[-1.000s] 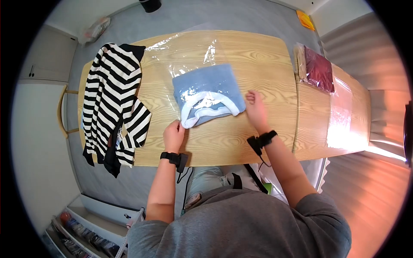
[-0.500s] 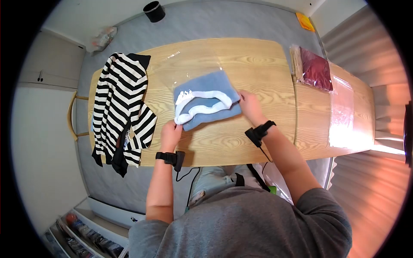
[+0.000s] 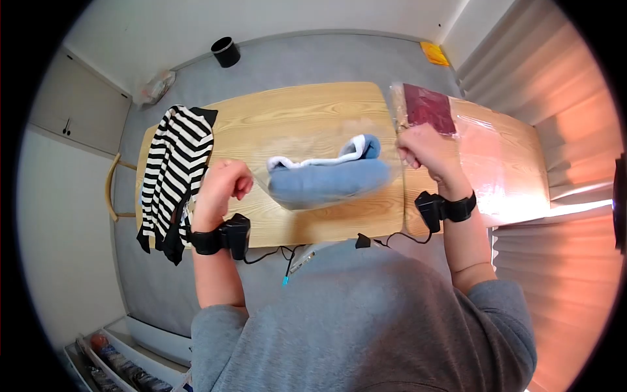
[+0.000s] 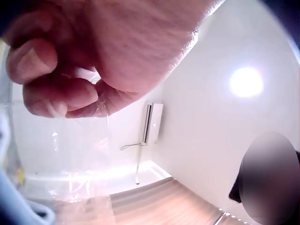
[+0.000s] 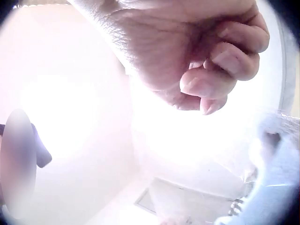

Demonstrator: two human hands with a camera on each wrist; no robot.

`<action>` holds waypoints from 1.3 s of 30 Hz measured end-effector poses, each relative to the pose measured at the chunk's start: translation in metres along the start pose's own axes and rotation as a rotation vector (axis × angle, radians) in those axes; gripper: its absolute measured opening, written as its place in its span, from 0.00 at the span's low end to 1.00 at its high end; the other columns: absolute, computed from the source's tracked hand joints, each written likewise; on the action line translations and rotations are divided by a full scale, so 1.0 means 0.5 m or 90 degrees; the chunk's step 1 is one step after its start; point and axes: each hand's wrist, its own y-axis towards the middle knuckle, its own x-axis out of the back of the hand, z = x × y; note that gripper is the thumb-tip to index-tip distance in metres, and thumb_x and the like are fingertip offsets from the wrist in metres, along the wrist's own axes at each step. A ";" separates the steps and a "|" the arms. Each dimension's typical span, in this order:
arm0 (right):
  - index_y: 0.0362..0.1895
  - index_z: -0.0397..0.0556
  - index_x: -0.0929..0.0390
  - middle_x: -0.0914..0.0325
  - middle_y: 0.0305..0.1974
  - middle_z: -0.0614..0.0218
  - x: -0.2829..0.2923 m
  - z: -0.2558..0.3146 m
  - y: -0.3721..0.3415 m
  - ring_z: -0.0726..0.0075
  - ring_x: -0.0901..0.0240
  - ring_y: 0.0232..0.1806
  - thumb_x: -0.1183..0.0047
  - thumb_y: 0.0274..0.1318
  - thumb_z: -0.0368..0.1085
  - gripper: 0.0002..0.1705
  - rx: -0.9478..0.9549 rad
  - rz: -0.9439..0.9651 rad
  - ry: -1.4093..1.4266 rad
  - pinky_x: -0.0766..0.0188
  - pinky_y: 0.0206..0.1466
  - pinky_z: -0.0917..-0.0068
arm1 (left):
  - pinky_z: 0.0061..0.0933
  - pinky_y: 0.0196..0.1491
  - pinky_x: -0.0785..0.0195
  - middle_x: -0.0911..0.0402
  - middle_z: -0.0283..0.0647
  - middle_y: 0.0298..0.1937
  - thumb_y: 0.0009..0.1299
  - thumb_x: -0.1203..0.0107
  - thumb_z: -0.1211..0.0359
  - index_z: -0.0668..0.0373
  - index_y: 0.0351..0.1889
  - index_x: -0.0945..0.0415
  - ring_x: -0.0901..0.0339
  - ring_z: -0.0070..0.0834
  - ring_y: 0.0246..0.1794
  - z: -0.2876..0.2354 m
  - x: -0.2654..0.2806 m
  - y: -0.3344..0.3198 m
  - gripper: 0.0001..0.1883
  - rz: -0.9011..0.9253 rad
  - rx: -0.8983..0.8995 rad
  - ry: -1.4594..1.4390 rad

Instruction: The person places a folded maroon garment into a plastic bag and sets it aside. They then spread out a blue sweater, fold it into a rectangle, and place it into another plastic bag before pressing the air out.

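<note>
A folded blue garment with white trim (image 3: 330, 181) lies inside a clear plastic bag (image 3: 258, 157), raised off the table and blurred by motion. At its left, the left hand (image 3: 224, 186) has curled fingers; the left wrist view shows them pinching clear film (image 4: 79, 154), with blue fabric (image 4: 18, 201) low at the edge. To the garment's right is the right hand (image 3: 431, 153), also raised with fingers curled. In the right wrist view its thumb and fingers (image 5: 206, 84) are closed together above faint film, beside the bagged garment (image 5: 281, 178).
A black-and-white striped sweater (image 3: 173, 170) lies on the wooden table (image 3: 294, 101) at left. A bagged dark red garment (image 3: 428, 108) and clear plastic (image 3: 503, 163) rest on the right-hand table. Beyond are a black bin (image 3: 226, 52) and a chair (image 3: 112, 189).
Both hands have risen and moved apart. The bagged blue garment has come up off the table with them, and its top face has tilted out of view.
</note>
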 end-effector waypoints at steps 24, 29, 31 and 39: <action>0.32 0.46 0.19 0.28 0.19 0.74 0.062 -0.351 0.025 0.81 0.33 0.21 0.52 0.62 0.41 0.14 0.009 0.009 0.013 0.36 0.27 0.81 | 0.18 0.29 0.36 0.23 0.34 0.26 0.65 0.53 0.74 0.63 0.25 0.25 0.31 0.16 0.23 0.265 -0.068 0.091 0.08 0.035 -0.088 0.079; 0.48 0.42 0.23 0.22 0.34 0.65 0.036 -0.645 0.009 0.74 0.28 0.34 0.46 0.56 0.42 0.20 -0.194 0.285 -0.173 0.31 0.39 0.79 | 0.23 0.32 0.34 0.22 0.32 0.26 0.68 0.48 0.60 0.61 0.30 0.21 0.29 0.19 0.25 0.487 -0.098 0.043 0.14 0.168 0.187 0.201; 0.60 0.37 0.32 0.26 0.52 0.53 0.044 -0.596 0.025 0.65 0.29 0.51 0.42 0.53 0.46 0.35 -0.152 0.433 -0.354 0.32 0.53 0.72 | 0.23 0.38 0.33 0.19 0.36 0.34 0.67 0.45 0.49 0.64 0.43 0.22 0.25 0.20 0.33 0.564 -0.074 0.059 0.25 0.155 0.236 0.274; 0.61 0.29 0.38 0.26 0.53 0.47 -0.067 -0.580 0.177 0.58 0.28 0.52 0.38 0.50 0.55 0.47 -0.147 0.084 -0.043 0.33 0.56 0.69 | 0.23 0.46 0.36 0.25 0.36 0.47 0.70 0.48 0.50 0.66 0.59 0.35 0.30 0.20 0.41 0.620 -0.087 0.243 0.31 0.027 0.192 0.042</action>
